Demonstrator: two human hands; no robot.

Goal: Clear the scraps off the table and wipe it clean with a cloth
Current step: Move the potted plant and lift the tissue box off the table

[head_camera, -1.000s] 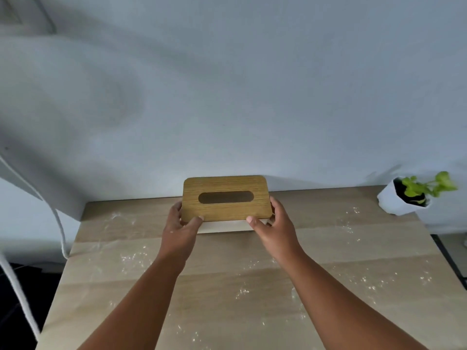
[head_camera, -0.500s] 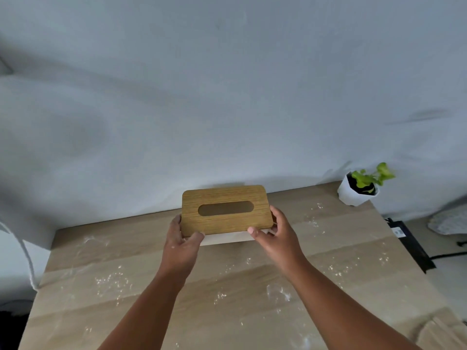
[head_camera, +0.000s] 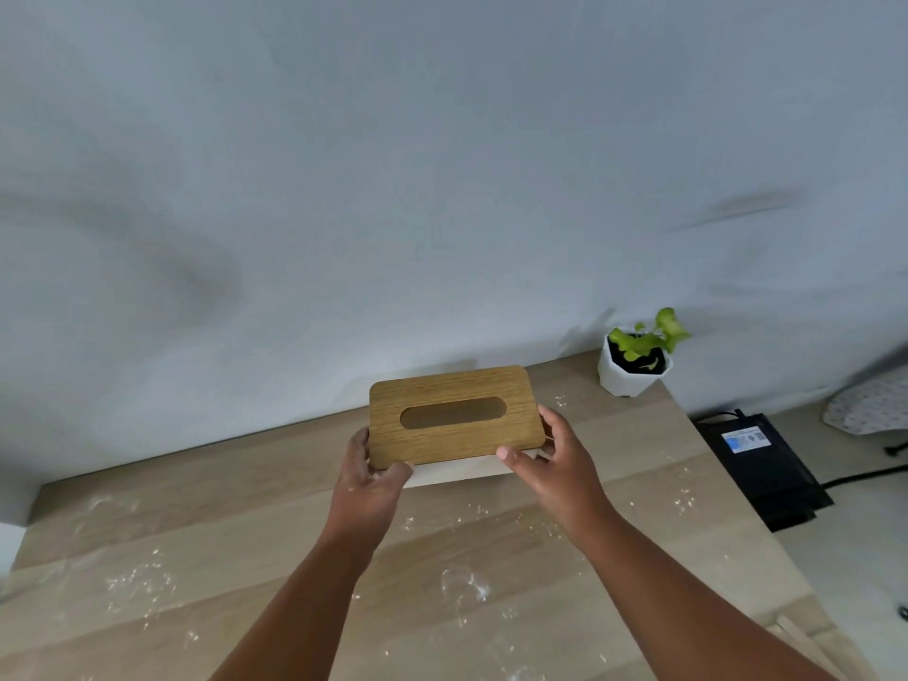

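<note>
Both hands, left hand (head_camera: pixel 369 476) and right hand (head_camera: pixel 555 464), grip the tissue box (head_camera: pixel 454 420) by its short ends above the scrap-strewn counter (head_camera: pixel 245 557); it looks rigid, light, smooth-lidded.

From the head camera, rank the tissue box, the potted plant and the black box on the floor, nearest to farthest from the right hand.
1. Tissue box: held by the right hand.
2. Potted plant: table's far right corner.
3. Black box: floor, right of the table.
</note>
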